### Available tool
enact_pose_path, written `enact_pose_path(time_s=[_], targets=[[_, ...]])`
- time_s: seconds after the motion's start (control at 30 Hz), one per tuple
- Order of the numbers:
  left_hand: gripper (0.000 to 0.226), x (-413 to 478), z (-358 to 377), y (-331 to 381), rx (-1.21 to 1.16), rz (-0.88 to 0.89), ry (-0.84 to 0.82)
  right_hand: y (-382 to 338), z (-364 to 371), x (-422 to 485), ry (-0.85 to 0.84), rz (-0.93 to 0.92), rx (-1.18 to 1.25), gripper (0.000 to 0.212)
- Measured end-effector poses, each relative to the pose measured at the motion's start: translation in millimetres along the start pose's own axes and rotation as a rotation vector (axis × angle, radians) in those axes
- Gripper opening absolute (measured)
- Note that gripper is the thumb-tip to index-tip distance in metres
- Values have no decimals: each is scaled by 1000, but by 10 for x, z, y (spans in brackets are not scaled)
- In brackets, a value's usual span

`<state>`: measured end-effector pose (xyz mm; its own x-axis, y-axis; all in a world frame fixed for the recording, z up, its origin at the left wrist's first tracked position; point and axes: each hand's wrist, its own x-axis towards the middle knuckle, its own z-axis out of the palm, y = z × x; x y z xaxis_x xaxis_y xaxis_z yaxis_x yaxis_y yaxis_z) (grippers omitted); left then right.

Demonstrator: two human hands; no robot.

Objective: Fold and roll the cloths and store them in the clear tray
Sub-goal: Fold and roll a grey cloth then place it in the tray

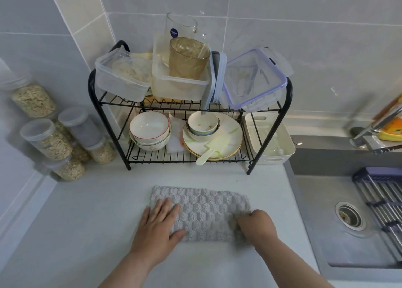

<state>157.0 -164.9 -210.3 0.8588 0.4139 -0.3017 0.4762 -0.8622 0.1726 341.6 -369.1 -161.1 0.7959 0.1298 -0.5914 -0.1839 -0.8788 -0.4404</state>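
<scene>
Grey counter (87, 211): left hand (159, 226) flat, fingers spread, on grey cloth (204, 209); right hand (256, 224) fingers hidden, grip unclear.

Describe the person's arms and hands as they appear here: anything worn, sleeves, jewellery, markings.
Both forearms come in bare from the bottom edge, with no sleeve in view on either. The left hand and the right hand wear no gloves, and no ring, watch or bracelet shows on the fingers or wrists. No tattoos or other markings can be seen. The upper arms lie outside the picture.
</scene>
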Motion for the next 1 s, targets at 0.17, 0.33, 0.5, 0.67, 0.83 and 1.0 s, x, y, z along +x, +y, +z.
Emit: enact_pose_path(time_s=[0.17, 0.33, 0.5, 0.67, 0.83, 1.0], targets=[[89, -10, 26, 156, -32, -32, 178, 149, -272, 34, -70, 94, 461, 17], [78, -99, 103, 51, -241, 17, 266, 200, -587, -107, -248, 89, 674, 13], [72, -140, 191, -61, -134, 70, 225, 40, -644, -278, -329, -108, 728, 27], [73, -126, 205, -52, -99, 57, 236, -336, -373, -473, -458, -162, 614, 42], [78, -119, 227, -54, -68, 30, 237, -638, 145, -553, -503, -200, 453, 14], [78, -98, 217, -63, -71, 32, 246, -751, 517, -539, -512, -204, 425, 14]])
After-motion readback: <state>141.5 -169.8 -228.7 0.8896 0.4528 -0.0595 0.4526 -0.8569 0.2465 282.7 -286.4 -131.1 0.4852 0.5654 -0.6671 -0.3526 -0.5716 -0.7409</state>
